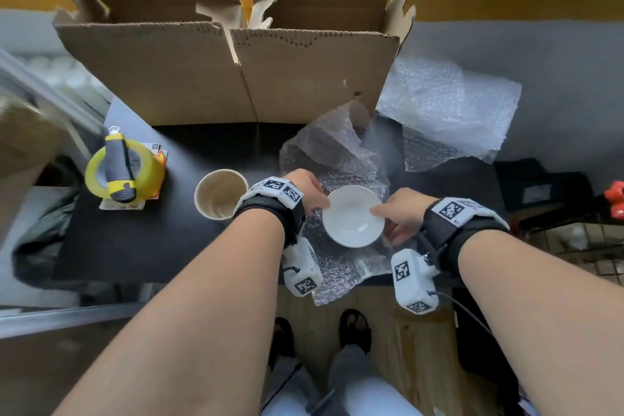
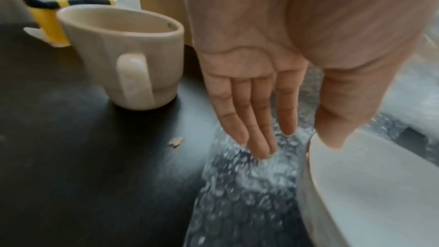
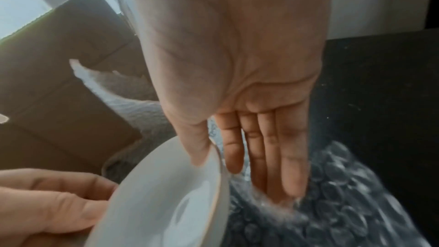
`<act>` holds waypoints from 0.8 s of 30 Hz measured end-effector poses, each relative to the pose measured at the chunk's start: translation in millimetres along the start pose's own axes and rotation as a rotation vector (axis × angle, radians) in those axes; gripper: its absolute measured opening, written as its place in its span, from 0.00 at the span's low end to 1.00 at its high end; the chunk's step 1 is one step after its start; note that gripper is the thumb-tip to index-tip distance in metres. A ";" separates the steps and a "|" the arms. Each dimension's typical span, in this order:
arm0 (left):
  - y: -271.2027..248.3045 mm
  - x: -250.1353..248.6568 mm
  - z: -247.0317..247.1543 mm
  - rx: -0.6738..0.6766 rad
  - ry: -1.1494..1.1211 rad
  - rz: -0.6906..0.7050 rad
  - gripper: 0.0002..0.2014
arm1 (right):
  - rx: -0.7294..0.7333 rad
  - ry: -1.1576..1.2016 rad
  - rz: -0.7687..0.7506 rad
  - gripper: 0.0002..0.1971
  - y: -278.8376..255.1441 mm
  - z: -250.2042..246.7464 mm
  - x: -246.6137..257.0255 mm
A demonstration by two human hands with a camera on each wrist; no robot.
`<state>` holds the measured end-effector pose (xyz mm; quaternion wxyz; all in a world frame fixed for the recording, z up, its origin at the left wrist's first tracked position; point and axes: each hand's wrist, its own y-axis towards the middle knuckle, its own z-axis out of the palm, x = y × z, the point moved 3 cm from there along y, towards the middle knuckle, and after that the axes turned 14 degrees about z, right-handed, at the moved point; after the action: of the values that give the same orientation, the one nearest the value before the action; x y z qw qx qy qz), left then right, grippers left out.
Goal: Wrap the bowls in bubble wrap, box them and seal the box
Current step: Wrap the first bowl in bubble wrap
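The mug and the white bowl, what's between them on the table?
In the head view the left hand lies between the mug and the bowl, its thumb on the bowl's rim.

White bowl (image 1: pixel 353 216) upright on bubble wrap (image 1: pixel 341 267)

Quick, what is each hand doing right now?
Left hand: open, fingers straight, thumb resting on the rim of the white bowl.
Right hand: open too, fingers straight down on the bubble wrap, thumb on the bowl's rim.

One bowl (image 1: pixel 353 215), one mug (image 1: pixel 219 194), one box (image 1: pixel 229 44), two bubble-wrap sheets (image 1: pixel 449 105)
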<state>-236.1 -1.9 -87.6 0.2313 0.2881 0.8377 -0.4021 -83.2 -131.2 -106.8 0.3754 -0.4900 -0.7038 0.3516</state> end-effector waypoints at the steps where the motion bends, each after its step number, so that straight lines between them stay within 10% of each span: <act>1: -1.8 2.4 4.6 0.016 -0.021 -0.008 0.08 | -0.031 -0.041 -0.027 0.23 -2.5 -0.6 -0.5; 13: 0.8 -1.2 2.3 -0.041 0.024 0.023 0.10 | -0.514 -0.293 -0.441 0.13 -34.9 -14.7 23.9; 24: -8.4 -10.0 5.1 -0.091 0.111 0.033 0.10 | -0.447 -0.468 -0.516 0.12 -51.4 -7.1 16.7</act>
<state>-233.7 -13.3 -79.7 0.2037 0.3128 0.8619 -0.3431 -102.8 -128.3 -55.9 0.1655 -0.2738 -0.9289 0.1862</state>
